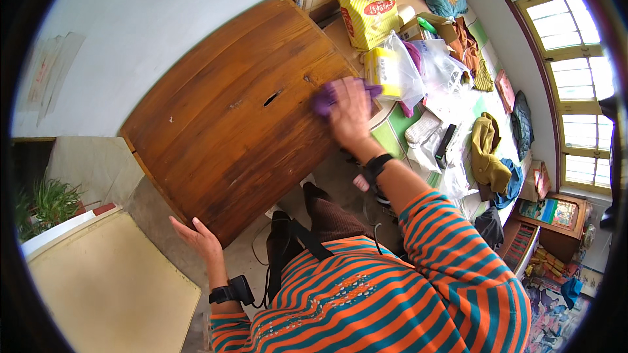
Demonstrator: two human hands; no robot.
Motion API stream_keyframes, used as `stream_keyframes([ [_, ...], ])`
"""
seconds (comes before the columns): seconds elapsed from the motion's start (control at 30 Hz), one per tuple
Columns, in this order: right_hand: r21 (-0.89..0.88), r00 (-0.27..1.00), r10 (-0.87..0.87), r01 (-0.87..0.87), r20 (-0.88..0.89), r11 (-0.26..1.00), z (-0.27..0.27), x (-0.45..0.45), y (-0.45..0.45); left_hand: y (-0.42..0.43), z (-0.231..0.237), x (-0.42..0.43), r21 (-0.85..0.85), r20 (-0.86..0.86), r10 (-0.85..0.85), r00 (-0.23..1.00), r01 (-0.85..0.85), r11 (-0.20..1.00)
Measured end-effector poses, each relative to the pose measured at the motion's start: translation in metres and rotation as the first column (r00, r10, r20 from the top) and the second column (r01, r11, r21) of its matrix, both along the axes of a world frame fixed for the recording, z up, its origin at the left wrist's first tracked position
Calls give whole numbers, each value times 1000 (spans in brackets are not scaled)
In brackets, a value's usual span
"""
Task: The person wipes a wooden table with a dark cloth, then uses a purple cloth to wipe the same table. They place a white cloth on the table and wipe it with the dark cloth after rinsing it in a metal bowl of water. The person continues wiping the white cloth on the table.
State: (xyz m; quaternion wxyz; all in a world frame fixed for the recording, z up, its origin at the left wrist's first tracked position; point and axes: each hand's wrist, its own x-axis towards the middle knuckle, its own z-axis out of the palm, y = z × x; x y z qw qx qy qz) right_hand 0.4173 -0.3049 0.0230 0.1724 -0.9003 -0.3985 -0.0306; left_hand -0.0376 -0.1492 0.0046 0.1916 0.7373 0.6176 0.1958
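Note:
A brown wooden tabletop (235, 103) with scuffs and a dark slot-like hole (272, 98) lies before me. My right hand (351, 110), slightly blurred, presses on a purple cloth (327, 100) at the table's right edge, beside a yellow box in a clear plastic bag. At the near left corner of the table, my left hand (201, 240) is spread with its fingers apart and its thumb by the edge; it holds nothing. Part of the cloth is hidden under my right hand.
A yellow striped packet (370, 10), plastic bags (444, 66), a white knitted item (423, 128) and clothes (488, 157) crowd the bed at right. A cream panel (113, 279) stands at lower left, near a green plant (51, 206). A white wall borders the table's far side.

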Motion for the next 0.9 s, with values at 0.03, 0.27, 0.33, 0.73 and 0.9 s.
stream_keyframes([
  [0.03,34,991,130,-129,-15,991,1,-30,14,1,4,5,79,22,-48,999,46,996],
  [0.27,165,589,803,-786,-94,596,15,-188,109,1,15,31,134,-44,-23,999,29,991],
  [0.33,182,611,785,-764,-101,618,11,-157,108,-1,15,32,145,-76,-7,997,18,989],
  [0.73,-10,980,192,-191,52,981,5,-21,140,-5,27,44,136,-194,60,979,-34,990],
  [0.9,50,840,541,-542,34,839,12,-148,197,-1,24,40,129,-245,43,969,-11,992],
])
